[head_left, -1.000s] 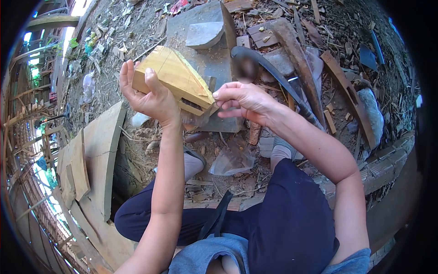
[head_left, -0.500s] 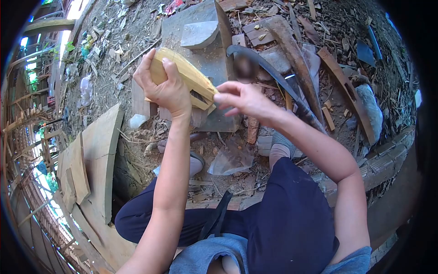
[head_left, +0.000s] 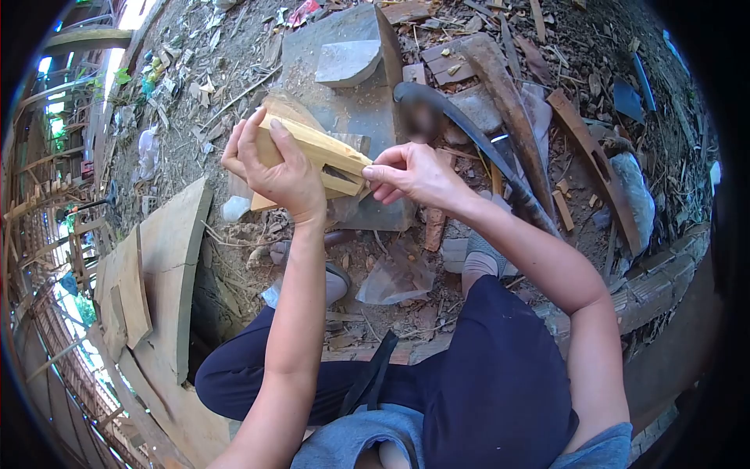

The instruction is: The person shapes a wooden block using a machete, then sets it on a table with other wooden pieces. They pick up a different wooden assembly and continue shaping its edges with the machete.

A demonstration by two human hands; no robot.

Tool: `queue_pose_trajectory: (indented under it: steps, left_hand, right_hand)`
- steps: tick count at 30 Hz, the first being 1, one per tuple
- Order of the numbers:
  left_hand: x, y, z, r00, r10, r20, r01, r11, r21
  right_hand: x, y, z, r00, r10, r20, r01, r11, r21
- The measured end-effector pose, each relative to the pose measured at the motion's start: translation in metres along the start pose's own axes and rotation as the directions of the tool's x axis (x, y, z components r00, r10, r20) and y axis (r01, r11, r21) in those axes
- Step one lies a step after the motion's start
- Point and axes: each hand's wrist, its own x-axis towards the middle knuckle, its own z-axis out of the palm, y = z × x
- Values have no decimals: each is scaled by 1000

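A shaped piece of pale yellow wood (head_left: pixel 326 149) with a dark slot near its right end is held up in front of me. My left hand (head_left: pixel 275 160) is wrapped around its left part, thumb lying on the top face. At the right end, my right hand (head_left: pixel 406 178) pinches the tip between thumb and fingers. Part of the lower side is hidden behind my left palm. Beneath and behind the piece stands a grey block (head_left: pixel 301 59) with a rounded wood offcut (head_left: pixel 348 62) lying on top.
A curved dark blade with a long handle (head_left: pixel 512 173) lies right of the block. Beyond it are a weathered beam (head_left: pixel 512 109) and a slotted brown board (head_left: pixel 594 160). Large planks (head_left: pixel 160 266) lean at left. Clear plastic (head_left: pixel 396 277) lies by my feet among wood chips.
The wood piece has turned in my left hand, so its slot shows more plainly. My right fingers have closed onto its tip.
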Motion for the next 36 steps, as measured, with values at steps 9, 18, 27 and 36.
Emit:
queue_pose_trajectory:
  steps: [9,18,27,36]
  left_hand:
    - [14,-18,-26,987,46,155,-28,993,-113]
    - [64,34,-61,228,304,925,-793,610,-6]
    - [46,5,-57,182,461,868,-834,541,-112]
    - [53,-10,-60,181,465,867,-805,577,-141]
  right_hand:
    - [-6,12,7,804,-580,-130,445,733,-515]
    - [-1,24,19,655,-751,-85,594,581,-557]
    - [-6,13,15,599,-801,25,637,457,-620]
    - [-6,21,22,737,-656,-162,503,693,-516]
